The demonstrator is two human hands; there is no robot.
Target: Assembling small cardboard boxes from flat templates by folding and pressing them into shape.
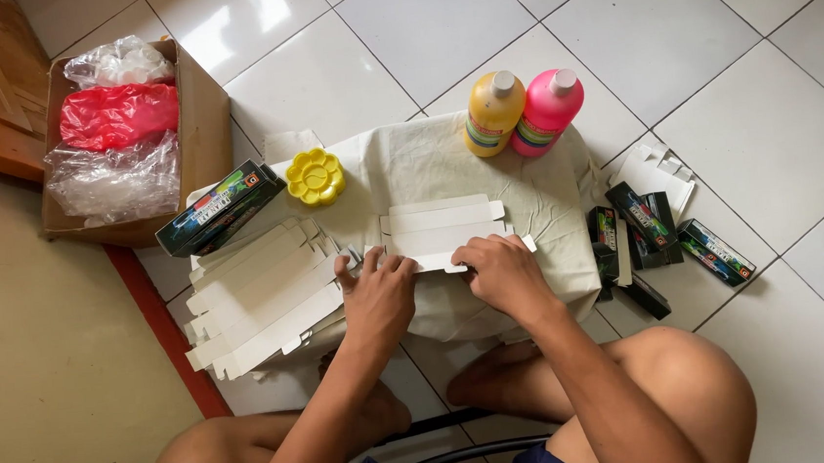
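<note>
Taking the cloth-covered stand [486, 172] as my landmark: a flat white carton blank [443, 229] lies on it under my hands. Left of it, stacked white blanks [261, 302], a dark printed box [219, 207] and a brown cardboard box [203, 130]. Right, dark printed boxes [667, 236]. At its far edge, banded labels on the yellow bottle [493, 112] and pink bottle [547, 111].

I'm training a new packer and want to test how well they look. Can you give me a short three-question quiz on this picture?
1. True or false: both hands press on the flat white carton on the cloth-covered table.
2. Which bottle stands nearer the yellow paint tray? A) yellow bottle B) pink bottle
3. Beside which hand does the stack of flat cartons lie?

Key
1. True: left hand and right hand both rest on it.
2. A
3. The left hand.
</note>
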